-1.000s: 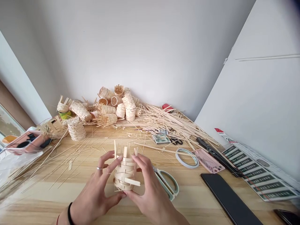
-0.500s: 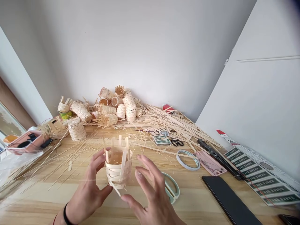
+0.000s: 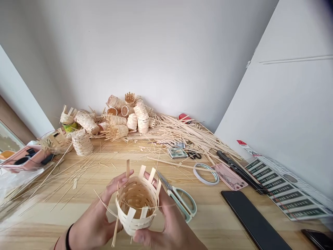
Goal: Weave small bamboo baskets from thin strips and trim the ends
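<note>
A small woven wood-strip basket [image 3: 137, 222] is held between both hands low in the view, its mouth tipped toward me so the inside shows. Several flat strip ends stand up from its rim, and thin loose strips poke out at its left. My left hand [image 3: 100, 211] wraps the left side, fingers behind and thumb near the bottom. On the right side my right hand [image 3: 169, 222] grips it, with the thumb across the lower front and the fingers behind the rim. Close by the right hand lie scissors [image 3: 179, 199] with pale green handles.
Finished and part-woven baskets [image 3: 117, 121] are heaped at the back, beside a spread of loose wood strips [image 3: 189, 135]. To the right lie a tape roll [image 3: 206, 173], a pink tray [image 3: 230, 177], a black phone [image 3: 253, 218] and a pack of blades [image 3: 283, 189]. A pink bin [image 3: 26, 159] stands left.
The basket has tipped toward me and come lower and nearer. My right hand, apart from its side before, has closed around it. The scissors' blades now show.
</note>
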`<state>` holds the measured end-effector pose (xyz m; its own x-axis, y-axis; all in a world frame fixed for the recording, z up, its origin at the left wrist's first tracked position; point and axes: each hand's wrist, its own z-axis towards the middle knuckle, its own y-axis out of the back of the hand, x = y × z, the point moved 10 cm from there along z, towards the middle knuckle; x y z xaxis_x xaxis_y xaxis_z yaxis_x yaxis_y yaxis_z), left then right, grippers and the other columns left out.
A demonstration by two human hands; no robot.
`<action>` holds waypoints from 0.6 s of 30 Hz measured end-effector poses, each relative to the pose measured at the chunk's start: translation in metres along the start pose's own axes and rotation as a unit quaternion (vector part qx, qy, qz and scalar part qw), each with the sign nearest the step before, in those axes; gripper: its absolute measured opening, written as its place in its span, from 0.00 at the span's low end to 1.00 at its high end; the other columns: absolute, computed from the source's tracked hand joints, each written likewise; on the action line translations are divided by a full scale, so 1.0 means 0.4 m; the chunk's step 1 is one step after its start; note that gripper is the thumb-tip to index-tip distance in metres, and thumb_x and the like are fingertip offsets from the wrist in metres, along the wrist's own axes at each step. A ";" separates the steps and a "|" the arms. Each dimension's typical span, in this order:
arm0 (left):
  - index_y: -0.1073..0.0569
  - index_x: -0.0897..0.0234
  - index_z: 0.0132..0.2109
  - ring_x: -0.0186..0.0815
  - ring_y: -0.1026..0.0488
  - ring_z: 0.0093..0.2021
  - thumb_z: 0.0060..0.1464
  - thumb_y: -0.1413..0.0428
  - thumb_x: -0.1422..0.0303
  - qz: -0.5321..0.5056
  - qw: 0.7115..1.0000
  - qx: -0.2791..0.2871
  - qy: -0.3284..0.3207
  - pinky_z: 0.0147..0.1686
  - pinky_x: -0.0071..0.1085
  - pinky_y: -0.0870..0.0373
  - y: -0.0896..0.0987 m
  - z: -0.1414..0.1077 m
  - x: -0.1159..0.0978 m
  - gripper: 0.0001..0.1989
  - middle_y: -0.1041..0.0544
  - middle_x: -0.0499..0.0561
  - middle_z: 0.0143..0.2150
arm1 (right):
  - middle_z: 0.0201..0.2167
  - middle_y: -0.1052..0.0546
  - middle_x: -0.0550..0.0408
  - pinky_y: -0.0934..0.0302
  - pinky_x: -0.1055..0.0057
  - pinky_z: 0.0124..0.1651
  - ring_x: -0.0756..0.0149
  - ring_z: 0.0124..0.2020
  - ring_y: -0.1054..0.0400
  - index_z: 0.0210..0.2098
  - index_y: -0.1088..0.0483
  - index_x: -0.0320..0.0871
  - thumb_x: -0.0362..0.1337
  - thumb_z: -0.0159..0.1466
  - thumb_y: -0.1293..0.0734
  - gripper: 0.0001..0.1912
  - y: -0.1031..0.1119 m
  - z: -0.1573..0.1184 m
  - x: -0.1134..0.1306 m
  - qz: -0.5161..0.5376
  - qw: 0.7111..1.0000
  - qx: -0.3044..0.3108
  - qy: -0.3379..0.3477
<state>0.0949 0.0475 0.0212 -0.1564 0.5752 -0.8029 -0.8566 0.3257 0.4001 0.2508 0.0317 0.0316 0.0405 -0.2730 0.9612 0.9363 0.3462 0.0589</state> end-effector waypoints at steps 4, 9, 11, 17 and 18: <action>0.50 0.42 0.76 0.62 0.52 0.78 0.57 0.32 0.58 -0.020 0.995 0.084 0.053 0.73 0.65 0.52 -0.025 -0.005 0.009 0.49 0.48 0.54 0.80 | 0.63 0.28 0.48 0.39 0.54 0.68 0.45 0.66 0.35 0.67 0.37 0.52 0.40 0.54 0.20 0.44 0.030 0.004 -0.007 -0.084 0.995 -0.061 0.007; 0.33 0.49 0.69 0.57 0.34 0.70 0.63 0.40 0.50 -0.144 0.983 0.043 0.110 0.66 0.54 0.34 -0.012 0.003 0.028 0.30 0.34 0.58 0.72 | 0.59 0.30 0.50 0.36 0.56 0.66 0.49 0.62 0.32 0.64 0.36 0.54 0.32 0.53 0.23 0.41 0.012 0.009 -0.012 -0.089 0.994 -0.049 0.042; 0.29 0.48 0.65 0.54 0.30 0.66 0.63 0.38 0.53 -0.141 0.982 0.028 0.120 0.64 0.50 0.31 -0.007 0.007 0.036 0.26 0.29 0.57 0.68 | 0.59 0.31 0.50 0.35 0.56 0.65 0.48 0.62 0.33 0.64 0.38 0.54 0.30 0.51 0.22 0.45 0.011 0.007 -0.018 -0.093 0.993 -0.059 0.040; 0.28 0.49 0.63 0.50 0.24 0.58 0.62 0.37 0.54 -0.174 0.976 0.000 0.128 0.57 0.45 0.25 -0.001 0.011 0.046 0.24 0.24 0.56 0.62 | 0.63 0.32 0.50 0.39 0.56 0.68 0.48 0.65 0.36 0.67 0.40 0.55 0.42 0.62 0.26 0.37 -0.014 0.007 0.010 -0.059 0.997 0.008 0.049; 0.27 0.49 0.62 0.48 0.23 0.56 0.62 0.37 0.55 -0.171 0.977 -0.017 0.125 0.56 0.43 0.23 0.006 0.011 0.045 0.23 0.24 0.55 0.60 | 0.64 0.32 0.51 0.39 0.56 0.68 0.49 0.65 0.35 0.68 0.42 0.55 0.42 0.64 0.27 0.36 -0.013 0.008 0.009 -0.046 0.998 0.012 0.038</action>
<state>0.0922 0.0620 0.0095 0.0300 0.2350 -0.9715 -0.8953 0.4385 0.0784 0.2451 0.0317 0.0356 -0.0183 -0.3715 0.9283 0.9287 0.3376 0.1534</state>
